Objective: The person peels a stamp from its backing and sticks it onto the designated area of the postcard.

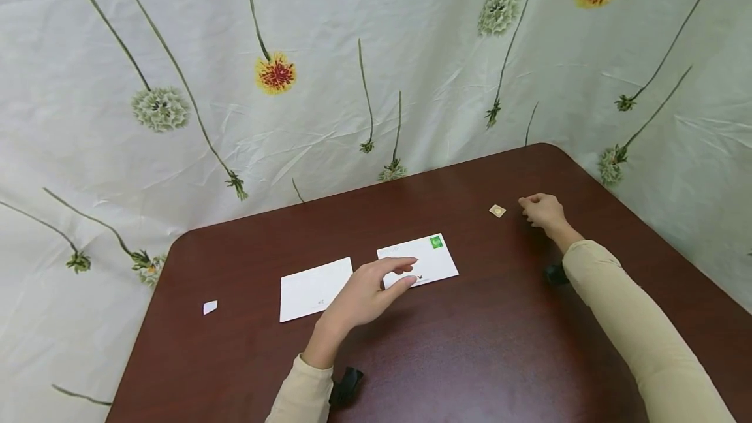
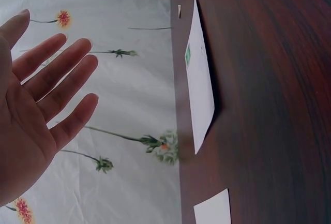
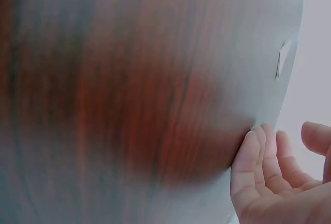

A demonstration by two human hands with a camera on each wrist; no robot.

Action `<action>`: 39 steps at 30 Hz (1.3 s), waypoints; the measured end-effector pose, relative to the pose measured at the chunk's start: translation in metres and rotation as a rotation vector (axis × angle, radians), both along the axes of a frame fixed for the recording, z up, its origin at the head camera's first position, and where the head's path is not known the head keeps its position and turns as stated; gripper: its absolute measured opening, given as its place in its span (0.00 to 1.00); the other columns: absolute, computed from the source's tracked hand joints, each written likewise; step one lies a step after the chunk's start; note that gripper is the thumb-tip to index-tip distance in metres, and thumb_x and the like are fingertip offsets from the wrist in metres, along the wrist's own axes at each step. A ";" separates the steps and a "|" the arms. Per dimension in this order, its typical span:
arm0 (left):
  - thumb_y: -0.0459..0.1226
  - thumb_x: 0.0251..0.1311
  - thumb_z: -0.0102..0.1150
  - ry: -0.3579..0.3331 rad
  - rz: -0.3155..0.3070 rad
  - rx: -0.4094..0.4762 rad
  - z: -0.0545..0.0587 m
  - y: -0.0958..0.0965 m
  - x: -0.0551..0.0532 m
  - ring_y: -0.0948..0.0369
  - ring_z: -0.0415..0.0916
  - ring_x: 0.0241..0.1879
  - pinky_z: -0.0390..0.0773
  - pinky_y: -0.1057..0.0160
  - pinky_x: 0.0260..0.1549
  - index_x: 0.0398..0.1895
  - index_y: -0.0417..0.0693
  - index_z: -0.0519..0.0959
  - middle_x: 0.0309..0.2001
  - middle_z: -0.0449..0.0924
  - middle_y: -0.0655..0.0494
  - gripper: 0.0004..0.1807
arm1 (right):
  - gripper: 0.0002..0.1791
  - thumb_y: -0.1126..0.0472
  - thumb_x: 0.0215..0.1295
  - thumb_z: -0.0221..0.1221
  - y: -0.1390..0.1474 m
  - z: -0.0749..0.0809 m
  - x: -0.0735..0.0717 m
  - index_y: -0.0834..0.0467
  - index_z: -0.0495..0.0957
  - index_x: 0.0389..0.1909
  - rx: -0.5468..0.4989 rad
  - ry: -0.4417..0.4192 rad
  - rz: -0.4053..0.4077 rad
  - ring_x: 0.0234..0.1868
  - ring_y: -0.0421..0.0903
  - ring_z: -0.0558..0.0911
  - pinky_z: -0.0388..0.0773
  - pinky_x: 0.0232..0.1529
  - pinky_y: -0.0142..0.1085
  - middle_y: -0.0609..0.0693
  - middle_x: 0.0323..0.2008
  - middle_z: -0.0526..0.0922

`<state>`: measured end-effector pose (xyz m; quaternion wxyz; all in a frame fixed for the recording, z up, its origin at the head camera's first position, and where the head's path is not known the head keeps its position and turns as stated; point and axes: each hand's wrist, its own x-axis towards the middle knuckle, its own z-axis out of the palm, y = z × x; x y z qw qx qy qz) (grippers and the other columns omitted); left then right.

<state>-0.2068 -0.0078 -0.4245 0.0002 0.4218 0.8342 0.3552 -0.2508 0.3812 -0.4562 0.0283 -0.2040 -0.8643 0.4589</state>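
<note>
White envelope [image 1: 427,258], green stamp [image 1: 436,241]

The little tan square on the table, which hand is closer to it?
Right. The right hand is just beside the tan square, to its right in the head view, not touching it. The left hand is farther off, to its lower left.
</note>
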 end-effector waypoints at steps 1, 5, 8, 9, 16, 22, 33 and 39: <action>0.45 0.67 0.55 -0.002 0.000 -0.001 0.000 0.000 0.000 0.70 0.62 0.17 0.71 0.68 0.27 0.58 0.49 0.77 0.52 0.79 0.62 0.19 | 0.26 0.54 0.75 0.44 0.001 0.000 0.000 0.74 0.67 0.58 -0.011 -0.004 0.001 0.44 0.57 0.76 0.77 0.42 0.41 0.70 0.50 0.75; 0.45 0.67 0.55 -0.006 -0.002 0.000 0.000 -0.001 0.000 0.68 0.64 0.18 0.71 0.68 0.27 0.58 0.49 0.77 0.52 0.80 0.62 0.19 | 0.27 0.54 0.76 0.43 0.004 0.000 0.000 0.74 0.66 0.59 -0.040 -0.014 0.005 0.42 0.56 0.78 0.78 0.38 0.36 0.70 0.50 0.76; 0.45 0.67 0.55 -0.006 -0.003 0.000 0.000 -0.001 -0.001 0.67 0.65 0.18 0.71 0.68 0.27 0.58 0.49 0.77 0.51 0.80 0.62 0.19 | 0.27 0.54 0.76 0.43 0.006 0.000 0.000 0.75 0.66 0.59 -0.062 -0.009 0.003 0.36 0.48 0.79 0.78 0.36 0.33 0.69 0.47 0.77; 0.45 0.67 0.55 -0.006 -0.001 -0.002 -0.001 -0.001 -0.001 0.68 0.65 0.18 0.71 0.68 0.27 0.58 0.49 0.77 0.51 0.80 0.62 0.19 | 0.27 0.54 0.76 0.43 0.006 0.000 0.000 0.75 0.65 0.59 -0.073 -0.006 0.004 0.33 0.45 0.79 0.78 0.35 0.32 0.68 0.46 0.78; 0.45 0.67 0.55 -0.013 0.005 -0.010 -0.002 -0.001 -0.002 0.67 0.66 0.19 0.71 0.68 0.27 0.58 0.50 0.77 0.51 0.80 0.61 0.19 | 0.27 0.55 0.76 0.43 0.010 0.000 0.001 0.76 0.64 0.60 -0.173 0.009 0.002 0.26 0.36 0.77 0.78 0.33 0.28 0.55 0.34 0.80; 0.45 0.67 0.55 -0.019 0.007 -0.014 -0.002 -0.001 -0.001 0.68 0.66 0.20 0.71 0.67 0.27 0.58 0.49 0.77 0.50 0.80 0.59 0.19 | 0.28 0.55 0.75 0.43 0.016 0.000 0.002 0.76 0.61 0.63 -0.272 0.024 -0.011 0.26 0.35 0.77 0.78 0.33 0.28 0.44 0.26 0.78; 0.46 0.67 0.54 -0.041 -0.001 -0.018 -0.002 -0.002 -0.001 0.67 0.66 0.20 0.71 0.67 0.27 0.58 0.49 0.77 0.50 0.81 0.56 0.19 | 0.31 0.53 0.76 0.42 0.020 -0.001 0.005 0.74 0.56 0.67 -0.361 -0.002 0.000 0.26 0.33 0.78 0.78 0.34 0.27 0.42 0.26 0.77; 0.46 0.67 0.54 -0.036 0.004 -0.024 -0.003 -0.001 -0.001 0.65 0.68 0.21 0.71 0.67 0.27 0.58 0.50 0.77 0.49 0.81 0.59 0.19 | 0.31 0.54 0.76 0.42 0.022 0.000 0.006 0.74 0.54 0.67 -0.408 0.006 -0.010 0.26 0.32 0.79 0.78 0.34 0.27 0.41 0.25 0.77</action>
